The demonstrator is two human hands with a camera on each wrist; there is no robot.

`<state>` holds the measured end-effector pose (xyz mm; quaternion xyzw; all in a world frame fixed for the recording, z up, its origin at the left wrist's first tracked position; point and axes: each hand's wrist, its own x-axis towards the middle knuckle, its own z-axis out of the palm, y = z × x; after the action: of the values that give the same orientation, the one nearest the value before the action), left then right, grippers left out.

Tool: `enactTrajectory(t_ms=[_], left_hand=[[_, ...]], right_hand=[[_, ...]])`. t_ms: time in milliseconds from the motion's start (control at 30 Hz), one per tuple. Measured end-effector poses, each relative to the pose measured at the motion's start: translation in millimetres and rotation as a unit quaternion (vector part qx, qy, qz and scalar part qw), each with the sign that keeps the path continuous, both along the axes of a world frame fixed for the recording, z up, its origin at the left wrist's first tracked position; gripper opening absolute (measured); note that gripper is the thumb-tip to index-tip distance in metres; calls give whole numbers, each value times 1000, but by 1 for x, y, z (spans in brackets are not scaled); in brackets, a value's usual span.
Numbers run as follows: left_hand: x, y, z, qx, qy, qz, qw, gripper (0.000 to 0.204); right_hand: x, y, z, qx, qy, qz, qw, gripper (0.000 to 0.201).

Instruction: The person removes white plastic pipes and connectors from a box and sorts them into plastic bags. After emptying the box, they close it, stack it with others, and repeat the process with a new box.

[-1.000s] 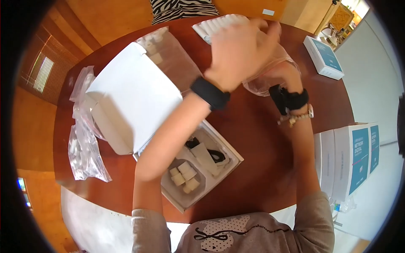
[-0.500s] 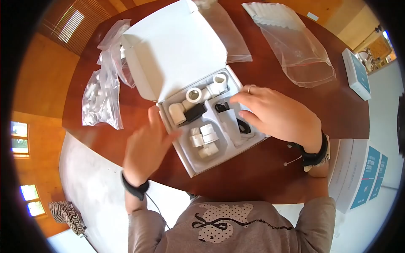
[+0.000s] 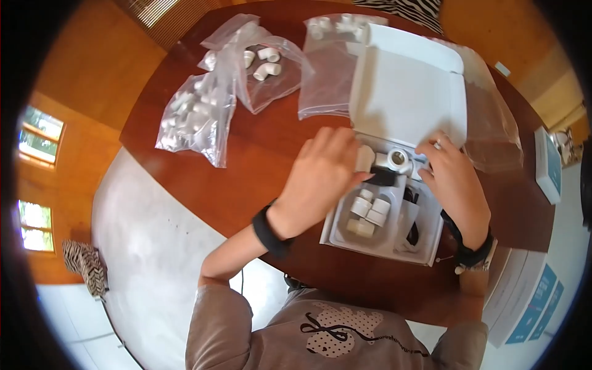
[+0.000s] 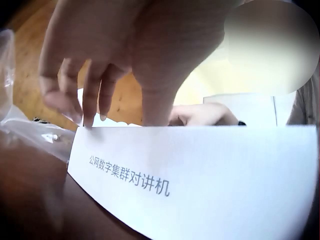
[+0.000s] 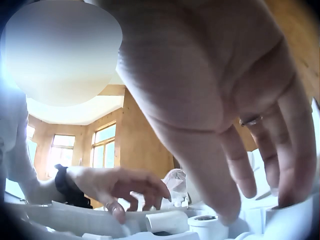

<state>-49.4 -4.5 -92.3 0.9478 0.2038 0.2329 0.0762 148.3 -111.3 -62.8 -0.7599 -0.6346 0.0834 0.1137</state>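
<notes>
A white open box (image 3: 331,237) lies on the table, its moulded tray holding white pipe fittings (image 3: 378,212), a black block (image 3: 383,177) and a black cable (image 3: 412,233). My left hand (image 3: 322,179) reaches over the box's left wall, fingers pointing down and holding nothing visible; the left wrist view shows the fingers (image 4: 90,95) beyond the printed side wall. At the right side, my right hand (image 3: 459,188) dips over the far compartment. Its thumb tip comes right beside a white round-mouthed fitting (image 5: 207,227), with the fingers (image 5: 295,155) extended and apart from the thumb.
Clear bags of white elbow fittings (image 3: 196,117) lie on the left of the table (image 3: 265,154). Another bag (image 3: 327,83) lies behind the box, and a clear bag (image 3: 493,123) is partly behind the lid (image 3: 410,86). White-and-blue boxes (image 3: 524,296) stand at the right.
Both hands came back from the bag of white tubes at the far side to the box. The box now appears farther right in view as the head turned; my left hand moved over its left wall.
</notes>
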Motion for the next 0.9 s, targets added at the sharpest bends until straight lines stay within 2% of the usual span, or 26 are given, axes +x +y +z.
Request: enactTrajectory(t_ms=[67,100,167,267,300,433,533,600,700,733,800,833,867,900], left_hand=[[14,-7,-4,34,70,17,997,37],[21,-9,-11,48,79,41,995,34],[31,-12,-26,74,96,87,989,28],[39,-19,-26,210,135,145,958,31],[37,-18,-24,240,145,128,951,32],[31,-15,-21,169,78,109,976,36],[22,-18,-21,136,56,84,986,39],[18,-19,-27,121,39,58,990,41],[9,-13,-23,15,-16,-46,999,38],[6,-10,-24,-55,-66,-62,994,38],[3,-4,-27,-195,-162,-95,963,38],[4,-9,-18,-290,-239,-81,923,40],[2,-10,-14,-340,-264,-59,901,34],[2,-12,-6,-497,-310,-37,809,33]], right_hand=[[-2,-2,0,-35,-5,-20,999,27],[-2,-4,-4,16,-47,10,999,30],[-5,-6,-6,-3,-66,4,998,33],[-2,-3,-11,-15,-52,-4,998,35],[-2,-2,-9,-31,-46,-9,998,36],[2,-4,-3,-36,-56,-13,998,38],[10,-6,8,-38,-45,29,998,45],[12,-12,21,-24,6,32,999,44],[18,-19,36,-15,29,63,997,42],[21,-20,40,-14,27,79,996,41],[16,-19,50,-49,142,42,988,36],[10,-18,54,-66,199,21,978,34],[2,-14,56,-45,233,27,971,32],[-8,-11,58,-24,267,31,963,30]])
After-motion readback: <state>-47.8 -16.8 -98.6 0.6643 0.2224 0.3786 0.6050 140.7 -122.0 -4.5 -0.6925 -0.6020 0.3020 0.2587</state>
